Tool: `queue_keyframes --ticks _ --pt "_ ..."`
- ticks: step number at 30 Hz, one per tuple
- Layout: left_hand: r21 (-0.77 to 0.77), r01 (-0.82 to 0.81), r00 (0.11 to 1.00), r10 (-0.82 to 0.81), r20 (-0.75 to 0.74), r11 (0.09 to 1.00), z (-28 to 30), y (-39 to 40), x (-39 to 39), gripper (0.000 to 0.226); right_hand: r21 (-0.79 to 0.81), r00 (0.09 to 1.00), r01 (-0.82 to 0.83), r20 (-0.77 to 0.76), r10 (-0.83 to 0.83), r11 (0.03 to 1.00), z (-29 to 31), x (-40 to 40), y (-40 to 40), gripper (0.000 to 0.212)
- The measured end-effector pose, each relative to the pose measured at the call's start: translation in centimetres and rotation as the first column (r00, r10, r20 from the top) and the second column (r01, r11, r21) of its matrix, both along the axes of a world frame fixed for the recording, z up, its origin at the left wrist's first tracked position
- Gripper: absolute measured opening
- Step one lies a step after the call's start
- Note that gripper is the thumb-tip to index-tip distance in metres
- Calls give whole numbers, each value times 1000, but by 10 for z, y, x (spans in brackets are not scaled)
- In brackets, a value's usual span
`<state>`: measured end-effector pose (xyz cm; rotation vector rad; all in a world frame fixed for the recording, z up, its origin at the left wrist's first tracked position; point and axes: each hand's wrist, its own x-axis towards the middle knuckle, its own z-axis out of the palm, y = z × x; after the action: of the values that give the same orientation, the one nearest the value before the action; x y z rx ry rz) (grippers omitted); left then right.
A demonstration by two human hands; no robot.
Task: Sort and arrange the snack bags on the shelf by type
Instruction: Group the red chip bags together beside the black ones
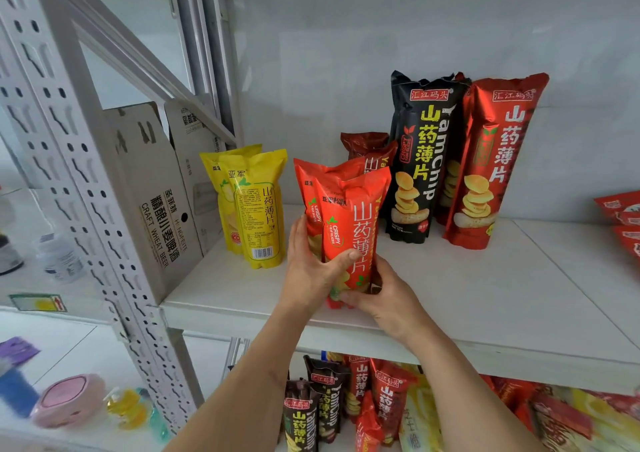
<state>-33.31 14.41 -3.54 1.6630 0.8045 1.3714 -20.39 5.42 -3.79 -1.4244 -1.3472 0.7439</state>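
Orange-red foil fills the middle of the view: an orange-red snack bag (349,230) stands upright near the front edge of the white shelf (485,296), held at its lower part by both hands. The left hand (313,264) wraps the bag's left side, thumb pressed across the front just under the green "CRISPY" mark, fingers hidden behind. The right hand (384,296) cups the bottom right corner, its fingers curled under the base, so the bag is gripped from both sides. Just behind it, touching or nearly so, stands a second orange-red bag (313,188) of the same print.

To the left, a pair of yellow bags (254,209) stands one before the other, back panels with barcode facing out. Behind the held bag a dark red bag (367,147) peeks up. To the right stands a tall black bag (417,161) marked "Yam Chip", and beside it, touching, a tall red bag (485,164). At the far right edge, more red packets (621,216) lie partly out of view.

A cardboard beer carton (156,202) leans against the perforated shelf upright (86,174) at the left end. On the lower shelf sits a mixed heap of black, red and yellow bags (381,403).
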Motion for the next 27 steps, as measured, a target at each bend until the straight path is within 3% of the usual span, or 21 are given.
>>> queue_keyframes --ticks 3,7,11,16,20,24,27 --pt "-27 65 997 -64 37 998 5 -1 -1 92 -33 999 -17 43 18 999 2 8 2 49" --pt "-82 92 995 -89 37 992 14 0 0 94 -27 999 -33 37 34 999 0 10 9 53" --pt "-127 98 995 -94 38 987 21 4 5 81 -22 999 -25 24 25 999 -1 12 21 56" --pt "-153 68 998 -66 14 986 27 17 11 105 -18 999 32 8 -32 999 -6 12 45 66" --pt "-154 55 998 -52 19 987 26 35 18 97 -8 998 62 -10 -62 998 -7 13 61 64" --pt "-174 59 998 -54 33 983 23 57 24 104 -4 996 88 -13 -88 996 -8 16 82 66" --pt "-185 51 998 -45 35 981 21 74 28 93 -4 993 115 10 -115 993 -5 18 99 65"
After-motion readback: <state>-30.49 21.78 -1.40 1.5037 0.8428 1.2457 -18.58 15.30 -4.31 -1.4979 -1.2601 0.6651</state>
